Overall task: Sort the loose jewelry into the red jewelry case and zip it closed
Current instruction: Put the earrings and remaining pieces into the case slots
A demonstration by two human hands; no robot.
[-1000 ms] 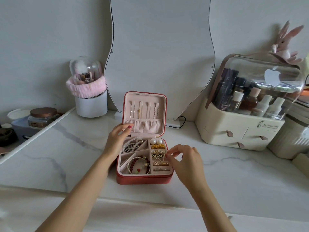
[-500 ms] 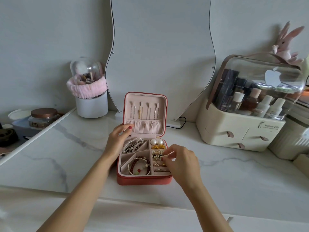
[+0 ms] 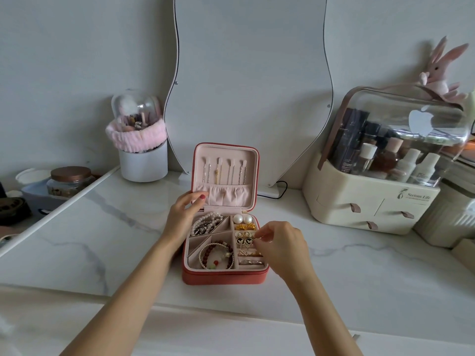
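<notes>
The square red zip-around jewelry case (image 3: 223,277) lies open on the white marble-look counter (image 3: 359,265), its pink-lined lid (image 3: 226,160) stood upright at the far edge. The right hand (image 3: 281,249) is poised over the case's right-hand column of narrow slots, thumb and forefinger drawn together over the small gold-and-black earrings (image 3: 244,238); whether anything is pinched cannot be told. The left hand (image 3: 183,217), nearer the hinge, rests with loosely bent fingers against the lid's lower left corner. The slots run crosswise, so the piece is judged to go down from above. Counted: two large pearl studs (image 3: 242,218), two beaded bracelets (image 3: 218,255), four chains (image 3: 225,170) hung in the lid.
</notes>
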